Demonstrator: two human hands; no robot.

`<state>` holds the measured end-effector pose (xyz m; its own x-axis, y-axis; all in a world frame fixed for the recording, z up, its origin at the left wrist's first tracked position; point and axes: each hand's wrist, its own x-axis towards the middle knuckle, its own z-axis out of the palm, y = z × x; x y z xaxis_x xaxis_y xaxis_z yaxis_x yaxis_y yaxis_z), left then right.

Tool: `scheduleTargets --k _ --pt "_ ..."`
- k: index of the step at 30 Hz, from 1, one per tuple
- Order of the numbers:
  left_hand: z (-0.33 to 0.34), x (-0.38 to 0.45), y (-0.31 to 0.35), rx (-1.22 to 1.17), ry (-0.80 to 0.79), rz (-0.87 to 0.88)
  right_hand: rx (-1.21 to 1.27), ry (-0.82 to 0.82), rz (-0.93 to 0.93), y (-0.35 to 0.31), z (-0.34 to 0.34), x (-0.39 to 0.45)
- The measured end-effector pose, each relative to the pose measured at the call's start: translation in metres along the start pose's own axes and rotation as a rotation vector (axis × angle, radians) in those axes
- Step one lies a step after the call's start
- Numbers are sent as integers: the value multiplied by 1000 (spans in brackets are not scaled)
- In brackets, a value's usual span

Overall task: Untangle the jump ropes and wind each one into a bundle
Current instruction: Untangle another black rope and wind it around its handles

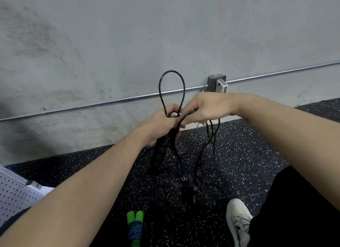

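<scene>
My left hand (161,125) grips a black ribbed jump rope handle (161,153) together with strands of thin black cord. A tall loop of that black cord (172,88) stands up above my fist. My right hand (204,108) pinches the cord just beside my left fist, and more strands hang from it toward the floor. A tangle of black ropes and handles (187,176) lies on the speckled floor below my hands. A jump rope with green handles (135,226), wound in blue cord, lies on the floor near the bottom edge.
A grey concrete wall with a metal conduit (92,105) and an outlet box (217,83) stands close ahead. My white shoe (238,221) rests at the lower right. A white perforated panel (16,193) sits at the lower left.
</scene>
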<state>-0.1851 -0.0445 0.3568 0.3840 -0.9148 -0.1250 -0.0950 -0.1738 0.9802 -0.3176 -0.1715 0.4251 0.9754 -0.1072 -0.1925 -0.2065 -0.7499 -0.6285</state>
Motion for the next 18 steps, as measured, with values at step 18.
scheduleTargets --k 18 --pt "-11 1 -15 -192 -143 -243 -668 592 -8 -8 12 19"
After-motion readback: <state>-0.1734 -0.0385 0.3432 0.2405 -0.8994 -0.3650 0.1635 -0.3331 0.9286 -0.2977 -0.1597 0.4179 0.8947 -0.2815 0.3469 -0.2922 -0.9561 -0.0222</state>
